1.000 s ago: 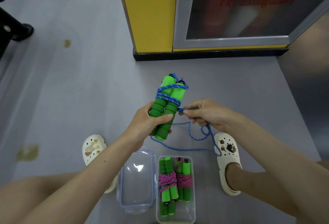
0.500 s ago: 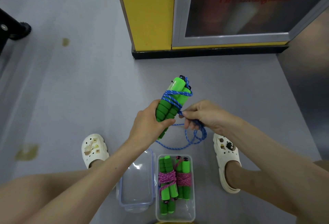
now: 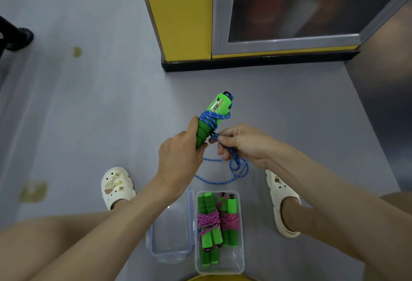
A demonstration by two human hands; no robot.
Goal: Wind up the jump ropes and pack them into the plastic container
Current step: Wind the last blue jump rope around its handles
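We mid-wind, frame centre: left hand (image 3: 178, 158) grips handles (image 3: 208, 125), right hand (image 3: 242, 144) pinches blue rope (image 3: 238, 167). Next, we judge: wrap slack, then container (image 3: 242, 231) at bottom.

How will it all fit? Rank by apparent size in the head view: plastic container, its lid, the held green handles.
1. plastic container and lid: alike, lid partly behind an arm
2. green handles: smallest, though nearer
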